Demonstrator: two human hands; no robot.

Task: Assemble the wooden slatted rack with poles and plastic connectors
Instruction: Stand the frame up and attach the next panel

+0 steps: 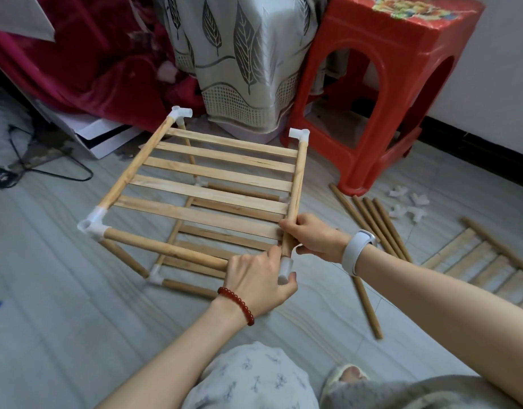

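Note:
A partly built wooden rack stands on the floor, its upper slatted shelf (pixel 213 175) raised on poles above a lower slatted shelf (pixel 225 237). White plastic connectors sit at the far left corner (pixel 181 113), far right corner (pixel 299 134) and near left corner (pixel 91 226). My left hand (pixel 258 283) grips a white connector (pixel 284 271) at the near right corner, where the front pole (pixel 166 246) ends. My right hand (pixel 312 236) grips the shelf's right side pole (pixel 297 184) just above that connector.
A red plastic stool (pixel 381 93) stands behind the rack on the right. Several loose poles (pixel 378 225), loose white connectors (pixel 407 205) and another slatted panel (pixel 487 267) lie on the floor to the right. A draped cloth (pixel 239 63), white box and cable lie behind.

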